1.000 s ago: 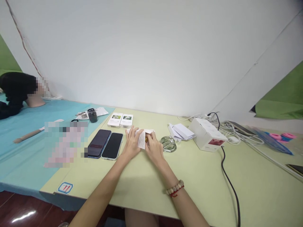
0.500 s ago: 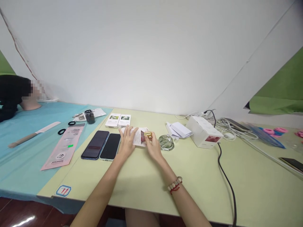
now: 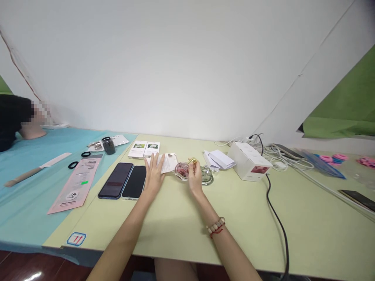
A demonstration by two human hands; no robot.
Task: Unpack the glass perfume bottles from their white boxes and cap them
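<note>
My right hand (image 3: 194,175) is closed round the gold cap of a flat, round clear bottle (image 3: 181,170) with reddish-pink contents. The bottle is outside a small white box (image 3: 170,163), just right of its open end. My left hand (image 3: 155,173) lies over the box's left part, fingers on top, holding it on the table; its grip underneath is hidden. A similar round bottle (image 3: 207,178) with greenish contents lies on the table just beyond my right hand, partly covered by it.
Two small white boxes (image 3: 144,149) stand behind my left hand; two phones (image 3: 124,181) lie left of it. Folded white papers (image 3: 219,159), a larger white box (image 3: 249,162) and cables (image 3: 277,218) are at right. On blue cloth lie a knife-shaped tool (image 3: 38,169) and a pink packet (image 3: 75,187).
My right hand has drawn the reddish bottle out of the white box, moving right by its gold cap. My left hand stays on the box. The view has shifted slightly.
</note>
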